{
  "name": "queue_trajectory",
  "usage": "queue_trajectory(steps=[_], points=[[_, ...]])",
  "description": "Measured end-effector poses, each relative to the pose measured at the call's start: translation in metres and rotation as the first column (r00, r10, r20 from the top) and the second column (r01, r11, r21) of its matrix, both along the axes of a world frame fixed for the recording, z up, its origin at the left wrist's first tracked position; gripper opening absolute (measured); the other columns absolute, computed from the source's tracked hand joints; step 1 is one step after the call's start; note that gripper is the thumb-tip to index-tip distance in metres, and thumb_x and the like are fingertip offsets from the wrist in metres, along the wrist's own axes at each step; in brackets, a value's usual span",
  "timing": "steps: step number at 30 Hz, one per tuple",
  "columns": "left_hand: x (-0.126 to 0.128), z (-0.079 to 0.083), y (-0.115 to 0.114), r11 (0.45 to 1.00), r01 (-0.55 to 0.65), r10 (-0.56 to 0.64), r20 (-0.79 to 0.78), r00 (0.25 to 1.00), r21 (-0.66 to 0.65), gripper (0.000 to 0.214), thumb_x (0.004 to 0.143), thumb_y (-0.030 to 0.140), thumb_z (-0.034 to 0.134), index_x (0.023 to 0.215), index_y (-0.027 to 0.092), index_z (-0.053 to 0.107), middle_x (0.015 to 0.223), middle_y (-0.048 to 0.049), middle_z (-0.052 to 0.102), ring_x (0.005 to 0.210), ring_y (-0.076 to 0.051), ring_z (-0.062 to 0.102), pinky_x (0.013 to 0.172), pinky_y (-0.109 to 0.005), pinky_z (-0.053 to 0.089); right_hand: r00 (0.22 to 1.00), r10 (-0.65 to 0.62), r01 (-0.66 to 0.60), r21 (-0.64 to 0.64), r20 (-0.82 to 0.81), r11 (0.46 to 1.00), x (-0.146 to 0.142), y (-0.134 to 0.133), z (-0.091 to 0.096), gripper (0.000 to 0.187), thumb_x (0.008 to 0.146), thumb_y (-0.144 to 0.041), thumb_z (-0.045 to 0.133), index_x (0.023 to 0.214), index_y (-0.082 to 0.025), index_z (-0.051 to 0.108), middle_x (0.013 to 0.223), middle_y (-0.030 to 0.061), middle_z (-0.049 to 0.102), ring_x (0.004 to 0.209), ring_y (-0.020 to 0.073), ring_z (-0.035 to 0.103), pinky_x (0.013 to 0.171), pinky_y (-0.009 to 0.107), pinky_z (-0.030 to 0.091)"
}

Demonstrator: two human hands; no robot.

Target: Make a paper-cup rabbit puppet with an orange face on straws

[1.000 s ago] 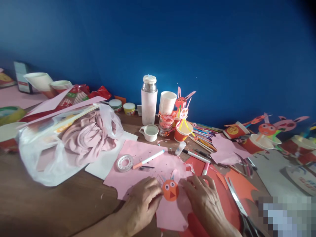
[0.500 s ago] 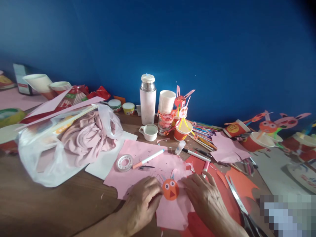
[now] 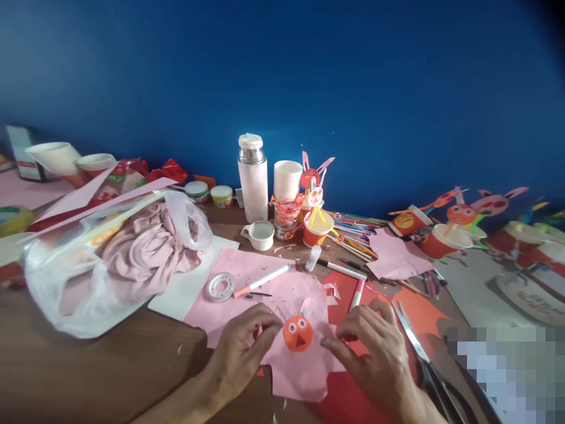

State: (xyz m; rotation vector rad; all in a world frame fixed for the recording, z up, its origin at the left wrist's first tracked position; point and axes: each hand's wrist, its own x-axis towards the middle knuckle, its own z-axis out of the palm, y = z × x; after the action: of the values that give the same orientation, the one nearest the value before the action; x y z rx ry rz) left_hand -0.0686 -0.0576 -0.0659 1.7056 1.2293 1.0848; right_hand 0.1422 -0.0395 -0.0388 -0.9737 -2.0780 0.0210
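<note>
A round orange paper face point(image 3: 298, 334) with googly eyes, a red triangle nose and pink ears lies on a pink paper sheet point(image 3: 300, 380). Just left of it is my left hand point(image 3: 242, 347), thumb and forefinger pinched together by the face's edge; whatever the pinch holds is too small to make out. On the other side my right hand point(image 3: 375, 350) hovers, its thumb apart from the curled fingers and nothing visible between them. Scissors point(image 3: 417, 344) with black handles lie right of that hand. An orange-and-white marker point(image 3: 262, 281) and a white tape roll point(image 3: 221, 287) rest on the pink paper.
A thermos point(image 3: 253, 182), a stack of paper cups point(image 3: 288, 179) and a small white cup point(image 3: 259, 235) stand along the blue wall. Left is a plastic bag point(image 3: 66, 294) around pink cloth. Decorated red cups point(image 3: 445, 240) and red paper point(image 3: 346, 397) are at right.
Both hands have drawn slightly back from the orange face, and my right thumb has spread away from its fingers. The camera view has shifted a little, moving the scene left.
</note>
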Motion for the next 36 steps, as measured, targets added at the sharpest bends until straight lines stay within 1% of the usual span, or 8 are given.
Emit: queue_trajectory(steps=[6,10,17,23,25,27,30,36], points=[[0.019,0.036,-0.023,0.975,0.219,-0.211,0.162,0.964,-0.031,0.016,0.079,0.024,0.054,0.092,0.018,0.063,0.08,-0.004,0.057,0.07,-0.013,0.054,0.062,-0.024,0.045,0.991,0.116,-0.117,-0.019,-0.07,0.993,0.001,-0.013,0.005,0.027,0.078,-0.029,0.062,0.058,-0.017,0.046,0.05,-0.0048,0.053,0.047,0.0093,0.047,0.063,0.03,0.028],[0.033,0.044,-0.029,0.956,0.279,-0.29,0.168,0.942,0.089,0.026,0.076,0.022,0.06,0.101,0.019,0.061,0.079,-0.004,0.056,0.069,-0.013,0.051,0.063,-0.026,0.046,0.987,0.142,-0.146,-0.057,-0.073,0.988,0.004,-0.018,0.003,0.028,0.078,-0.027,0.061,0.058,-0.017,0.044,0.049,-0.0052,0.05,0.047,0.0088,0.046,0.064,0.03,0.029],[0.043,0.042,-0.032,0.962,0.153,-0.17,0.057,0.984,0.227,0.012,0.075,0.008,0.057,0.081,0.016,0.064,0.069,-0.0016,0.052,0.06,-0.008,0.049,0.053,-0.018,0.041,0.985,0.161,-0.163,-0.035,-0.069,0.986,0.003,-0.019,0.004,0.028,0.08,-0.032,0.057,0.059,-0.017,0.045,0.049,-0.0051,0.048,0.046,0.0089,0.042,0.066,0.031,0.029],[0.044,0.026,-0.038,0.875,0.029,-0.028,-0.01,1.0,0.483,0.019,0.072,0.003,0.058,0.082,0.019,0.058,0.067,0.0006,0.05,0.063,-0.009,0.047,0.056,-0.02,0.038,0.98,0.194,-0.196,-0.056,-0.04,0.979,-0.001,-0.019,-0.002,0.023,0.079,-0.027,0.058,0.061,-0.018,0.045,0.05,-0.0052,0.048,0.047,0.0096,0.042,0.065,0.03,0.03],[0.041,0.026,-0.039,0.918,0.023,-0.049,0.056,0.997,0.396,0.008,0.077,0.011,0.053,0.073,0.019,0.053,0.063,0.0021,0.045,0.059,-0.009,0.044,0.054,-0.021,0.036,0.976,0.217,-0.218,-0.089,-0.025,0.972,-0.002,-0.02,-0.004,0.02,0.077,-0.026,0.059,0.064,-0.019,0.046,0.053,-0.0047,0.051,0.048,0.0103,0.044,0.065,0.03,0.03],[0.033,0.029,-0.04,0.989,0.048,-0.065,0.116,0.991,0.139,0.02,0.084,0.024,0.043,0.065,0.019,0.043,0.059,0.0037,0.037,0.053,-0.008,0.037,0.05,-0.021,0.033,0.973,0.231,-0.231,-0.133,-0.013,0.964,-0.003,-0.019,-0.006,0.017,0.076,-0.026,0.06,0.066,-0.02,0.048,0.055,-0.0046,0.054,0.049,0.0107,0.045,0.064,0.03,0.031],[0.012,0.035,-0.038,0.981,-0.057,0.077,0.101,0.992,-0.185,0.032,0.087,0.039,0.031,0.061,0.02,0.032,0.056,0.0052,0.027,0.05,-0.009,0.029,0.047,-0.022,0.029,0.975,0.221,-0.213,-0.206,0.017,0.955,0.0,-0.016,-0.01,0.015,0.077,-0.022,0.059,0.066,-0.02,0.048,0.056,-0.0043,0.055,0.051,0.012,0.048,0.059,0.028,0.033],[-0.029,0.025,-0.007,0.948,-0.27,0.266,-0.047,0.963,-0.167,0.04,0.082,0.049,0.033,0.054,0.022,0.025,0.049,0.0071,0.021,0.045,-0.008,0.023,0.044,-0.023,0.023,0.983,0.159,-0.126,-0.295,0.092,0.947,0.006,-0.008,-0.018,0.015,0.081,-0.024,0.052,0.066,-0.02,0.052,0.056,-0.002,0.056,0.056,0.0144,0.05,0.055,0.027,0.037]])
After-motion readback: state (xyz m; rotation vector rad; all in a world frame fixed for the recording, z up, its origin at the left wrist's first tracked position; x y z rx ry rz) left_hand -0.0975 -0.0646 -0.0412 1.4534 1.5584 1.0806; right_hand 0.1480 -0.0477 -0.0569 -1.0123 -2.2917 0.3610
